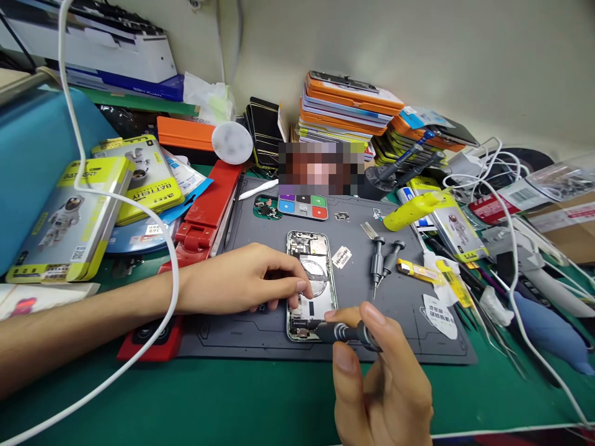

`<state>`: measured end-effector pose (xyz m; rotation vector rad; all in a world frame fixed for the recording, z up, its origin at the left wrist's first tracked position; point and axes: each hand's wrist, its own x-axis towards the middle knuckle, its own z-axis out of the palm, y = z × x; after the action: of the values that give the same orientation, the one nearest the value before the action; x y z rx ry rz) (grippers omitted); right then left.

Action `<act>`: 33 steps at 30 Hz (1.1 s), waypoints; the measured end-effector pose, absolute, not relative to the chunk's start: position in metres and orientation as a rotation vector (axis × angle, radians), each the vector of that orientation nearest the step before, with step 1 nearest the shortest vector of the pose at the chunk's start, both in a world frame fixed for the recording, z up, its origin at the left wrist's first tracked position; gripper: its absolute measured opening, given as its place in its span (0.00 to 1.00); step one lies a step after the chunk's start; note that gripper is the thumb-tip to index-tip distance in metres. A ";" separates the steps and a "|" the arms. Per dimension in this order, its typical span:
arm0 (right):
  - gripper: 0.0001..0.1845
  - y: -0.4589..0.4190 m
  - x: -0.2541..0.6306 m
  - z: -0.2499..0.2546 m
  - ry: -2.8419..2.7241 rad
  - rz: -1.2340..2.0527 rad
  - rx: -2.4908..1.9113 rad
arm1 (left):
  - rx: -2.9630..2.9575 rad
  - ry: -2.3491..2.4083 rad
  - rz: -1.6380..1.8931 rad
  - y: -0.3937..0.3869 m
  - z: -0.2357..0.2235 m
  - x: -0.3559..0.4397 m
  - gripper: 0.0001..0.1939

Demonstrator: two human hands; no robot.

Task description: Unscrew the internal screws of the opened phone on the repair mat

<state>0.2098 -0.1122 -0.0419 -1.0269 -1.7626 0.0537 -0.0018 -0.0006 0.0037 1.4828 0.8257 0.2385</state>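
Observation:
An opened smartphone lies on the grey work mat, its inner parts and a round coil showing. My left hand reaches over the phone from the left, thumb and forefinger tips together above the coil; anything between them is too small to make out. In my right hand is a dark screwdriver, gripped between thumb and fingers. It points left across the phone's lower end; its tip cannot be made out. A small pale metal plate lies to the phone's right.
Two screwdrivers and a yellow bottle are on the mat's right side. Tweezers and a blue air blower lie farther right. Battery boxes and a red tool stand left. A white cable hangs across my left forearm.

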 end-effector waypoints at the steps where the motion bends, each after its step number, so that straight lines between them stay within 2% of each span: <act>1: 0.41 -0.112 0.210 -0.042 -1.762 0.061 -1.033 | 1.484 0.825 0.238 -0.001 0.004 -0.002 0.16; 8: 0.44 -0.111 0.210 -0.044 -1.784 0.035 -1.089 | 1.519 0.820 0.248 -0.001 0.003 -0.001 0.14; 13: 0.38 -0.108 0.210 -0.039 -1.706 0.045 -1.112 | 1.510 0.817 0.247 0.000 0.002 -0.002 0.14; 17: 0.38 -0.108 0.208 -0.037 -1.689 0.180 -0.951 | 1.516 0.816 0.248 0.000 0.002 -0.002 0.14; 22: 0.39 -0.110 0.211 -0.045 -1.811 0.308 -0.967 | 1.530 0.812 0.251 0.000 0.002 -0.003 0.14; 30: 0.37 -0.105 0.211 -0.040 -1.920 0.209 -0.909 | 1.522 0.808 0.258 0.000 0.001 -0.003 0.15; 33: 0.32 -0.104 0.209 -0.036 -1.968 0.179 -0.822 | 1.520 0.806 0.255 0.000 0.002 -0.003 0.16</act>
<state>0.2092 -0.1036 -0.0356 -0.8218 -1.9677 0.1793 -0.0029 -0.0001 0.0016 1.5201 0.8062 0.2552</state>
